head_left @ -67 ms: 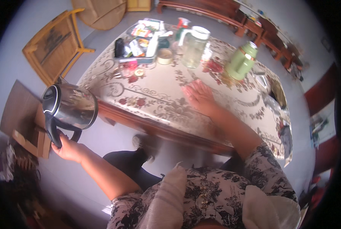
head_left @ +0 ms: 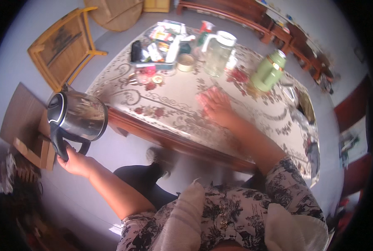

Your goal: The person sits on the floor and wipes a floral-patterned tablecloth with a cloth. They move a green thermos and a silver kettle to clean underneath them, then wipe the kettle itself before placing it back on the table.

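Off the near-left corner of the desk [head_left: 161,137], my left hand [head_left: 78,162] grasps a steel kettle [head_left: 85,117] by its handle [head_left: 57,143] — on top, my right hand [head_left: 218,108] lies, fingers extended, over a pink cloth [head_left: 201,98].

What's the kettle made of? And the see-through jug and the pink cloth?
Kettle: probably polished metal, because its side shines with reflections; its black handle looks like plastic.
Jug: glass or clear plastic, I can't tell which; light passes through.
Cloth: probably fabric, dull and thin-looking, flat under the right hand.
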Demonstrator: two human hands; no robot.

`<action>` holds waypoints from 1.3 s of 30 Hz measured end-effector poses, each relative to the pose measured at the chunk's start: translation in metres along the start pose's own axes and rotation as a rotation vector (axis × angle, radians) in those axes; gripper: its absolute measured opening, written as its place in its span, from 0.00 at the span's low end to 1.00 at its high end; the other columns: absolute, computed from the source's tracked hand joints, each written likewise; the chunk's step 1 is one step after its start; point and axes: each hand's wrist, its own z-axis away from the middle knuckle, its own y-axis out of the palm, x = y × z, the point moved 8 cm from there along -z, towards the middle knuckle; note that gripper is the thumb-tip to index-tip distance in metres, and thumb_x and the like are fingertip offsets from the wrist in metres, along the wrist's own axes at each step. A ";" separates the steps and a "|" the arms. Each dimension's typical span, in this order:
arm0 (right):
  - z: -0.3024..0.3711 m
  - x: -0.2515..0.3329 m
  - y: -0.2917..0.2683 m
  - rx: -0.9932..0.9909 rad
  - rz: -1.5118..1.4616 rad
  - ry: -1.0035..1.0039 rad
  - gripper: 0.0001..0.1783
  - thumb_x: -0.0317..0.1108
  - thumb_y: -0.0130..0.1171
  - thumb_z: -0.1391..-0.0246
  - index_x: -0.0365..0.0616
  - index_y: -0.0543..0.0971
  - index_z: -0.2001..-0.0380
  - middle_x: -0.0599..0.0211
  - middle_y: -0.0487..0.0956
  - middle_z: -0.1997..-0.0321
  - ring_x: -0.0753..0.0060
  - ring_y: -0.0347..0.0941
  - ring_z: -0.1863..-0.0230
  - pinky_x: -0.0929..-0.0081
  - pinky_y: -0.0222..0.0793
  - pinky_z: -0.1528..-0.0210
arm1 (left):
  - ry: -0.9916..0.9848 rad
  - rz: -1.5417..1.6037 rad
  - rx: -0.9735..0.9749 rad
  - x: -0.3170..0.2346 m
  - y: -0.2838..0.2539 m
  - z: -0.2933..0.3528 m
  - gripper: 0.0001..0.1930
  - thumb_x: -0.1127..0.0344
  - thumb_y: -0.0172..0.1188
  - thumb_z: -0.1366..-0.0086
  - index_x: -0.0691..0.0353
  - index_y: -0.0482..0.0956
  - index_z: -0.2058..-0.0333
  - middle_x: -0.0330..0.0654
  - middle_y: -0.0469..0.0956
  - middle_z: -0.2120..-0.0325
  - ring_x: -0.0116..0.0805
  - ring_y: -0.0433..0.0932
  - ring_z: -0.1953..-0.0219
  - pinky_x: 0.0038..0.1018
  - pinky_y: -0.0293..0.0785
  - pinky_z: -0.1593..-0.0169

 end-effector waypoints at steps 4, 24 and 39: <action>-0.077 0.090 0.002 0.027 -0.004 -0.175 0.30 0.53 0.36 0.32 0.64 0.55 0.29 0.65 0.46 0.22 0.57 0.33 0.22 0.52 0.26 0.25 | -0.048 -0.008 -0.032 0.008 -0.004 -0.008 0.10 0.67 0.66 0.39 0.64 0.76 0.63 0.38 0.76 0.66 0.26 0.73 0.65 0.25 0.77 0.69; -0.244 0.330 0.039 0.029 -0.040 -0.787 0.24 0.48 0.40 0.32 0.66 0.64 0.34 0.68 0.50 0.23 0.57 0.38 0.23 0.53 0.33 0.25 | -0.123 0.021 -0.043 0.040 0.033 -0.017 0.08 0.70 0.64 0.38 0.62 0.74 0.63 0.37 0.76 0.65 0.25 0.75 0.65 0.25 0.82 0.69; 0.093 -0.039 -0.033 -0.275 0.261 -0.290 0.27 0.27 0.51 0.43 0.51 0.70 0.38 0.63 0.68 0.33 0.54 0.58 0.29 0.55 0.54 0.31 | -0.055 0.064 0.093 -0.014 0.041 0.031 0.13 0.67 0.69 0.41 0.62 0.77 0.61 0.38 0.73 0.66 0.28 0.72 0.64 0.28 0.76 0.70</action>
